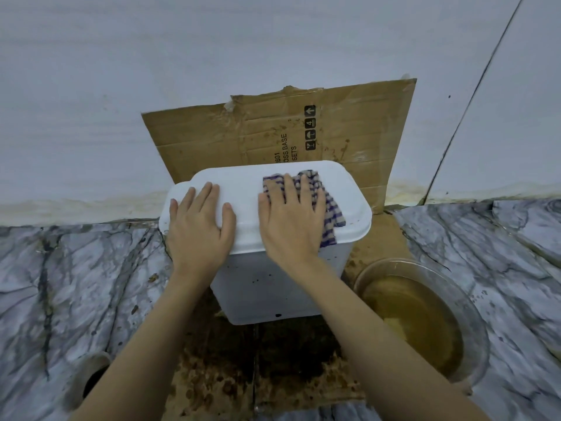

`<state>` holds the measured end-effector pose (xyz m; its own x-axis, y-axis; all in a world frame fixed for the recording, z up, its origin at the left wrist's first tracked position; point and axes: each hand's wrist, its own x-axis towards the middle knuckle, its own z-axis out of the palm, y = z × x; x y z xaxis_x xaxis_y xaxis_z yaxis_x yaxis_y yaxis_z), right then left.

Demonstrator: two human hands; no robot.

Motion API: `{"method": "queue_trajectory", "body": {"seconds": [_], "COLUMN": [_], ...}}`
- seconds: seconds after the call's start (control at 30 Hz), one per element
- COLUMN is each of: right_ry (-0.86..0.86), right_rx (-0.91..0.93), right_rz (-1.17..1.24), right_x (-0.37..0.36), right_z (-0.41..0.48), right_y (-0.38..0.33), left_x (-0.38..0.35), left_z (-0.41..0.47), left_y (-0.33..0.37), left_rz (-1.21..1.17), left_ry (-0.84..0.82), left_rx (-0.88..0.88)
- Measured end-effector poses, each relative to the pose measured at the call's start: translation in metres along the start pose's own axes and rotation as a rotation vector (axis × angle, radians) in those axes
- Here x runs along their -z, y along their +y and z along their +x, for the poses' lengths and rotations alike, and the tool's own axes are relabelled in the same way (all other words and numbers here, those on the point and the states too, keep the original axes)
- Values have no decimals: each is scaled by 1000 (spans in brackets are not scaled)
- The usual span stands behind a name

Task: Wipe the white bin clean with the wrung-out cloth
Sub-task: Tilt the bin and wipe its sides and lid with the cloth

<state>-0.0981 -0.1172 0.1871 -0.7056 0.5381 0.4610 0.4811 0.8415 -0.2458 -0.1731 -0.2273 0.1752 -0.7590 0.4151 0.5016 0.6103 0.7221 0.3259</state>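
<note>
Checked blue-and-white cloth (318, 202) lies flat under the right hand (291, 220), fingers spread, mid-frame atop the speckled white plastic bin (267, 287); left hand (198, 226) presses open-palmed beside.

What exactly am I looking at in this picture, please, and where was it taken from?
There is no machine here: a person wears a camera on the head, looking down at their own bare hands. A white bin with its lid shut stands on stained cardboard laid over a marbled floor. The left hand lies flat on the lid, steadying it. The right hand presses a checked cloth flat against the lid; neither hand closes around anything. Dark specks show on the bin's front. To the right sits a clear bowl of brownish water.
</note>
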Motion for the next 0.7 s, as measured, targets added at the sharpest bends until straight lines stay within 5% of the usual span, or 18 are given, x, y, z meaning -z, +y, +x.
{"method": "queue_trajectory", "body": {"seconds": [0.2, 0.33, 0.47, 0.7], "right_ry": [6, 58, 115, 129], "right_rx": [-87, -387, -460, -388], "right_rz": [153, 623, 890, 695], "right_x": [24, 21, 9, -3], "right_z": [5, -3, -21, -45], "right_y": [76, 111, 97, 89], "left_x": [3, 5, 1, -1], "left_z": [2, 10, 9, 7], "left_y": [-7, -10, -9, -11], "left_rz": [-59, -47, -33, -40], "left_ry": [-5, 21, 15, 16], "left_rx": [-41, -34, -18, -32]}}
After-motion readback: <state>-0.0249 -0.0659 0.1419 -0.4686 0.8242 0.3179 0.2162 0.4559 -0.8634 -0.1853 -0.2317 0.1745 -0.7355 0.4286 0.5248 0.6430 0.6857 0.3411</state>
